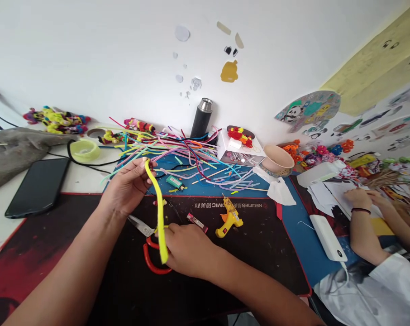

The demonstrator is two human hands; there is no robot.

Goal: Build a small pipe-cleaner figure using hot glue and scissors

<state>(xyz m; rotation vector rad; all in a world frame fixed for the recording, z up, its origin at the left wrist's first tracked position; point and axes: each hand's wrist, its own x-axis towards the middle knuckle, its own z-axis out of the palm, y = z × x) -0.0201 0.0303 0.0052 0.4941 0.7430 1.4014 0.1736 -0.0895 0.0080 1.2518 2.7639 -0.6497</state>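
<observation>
My left hand (128, 183) pinches the upper end of a bright yellow pipe cleaner (160, 213), which hangs down in a slight curve. Its lower end passes in front of my right hand (189, 249). The right fingers are curled together beside the pipe cleaner, and a small yellow bit shows at their tips; what they grip is partly hidden. Just left of and under that hand, scissors (150, 262) with red handles lie on the dark mat (259, 267), blades toward the upper left.
Beyond my hands lie many coloured pipe cleaners (191, 156), a teal lighter (175, 182) and a black flask (202, 118). A yellow glue gun (229, 217) and a small pink box (197, 222) are right of my hands. A phone (38, 186) lies left. Another person's hands (361, 201) work at right.
</observation>
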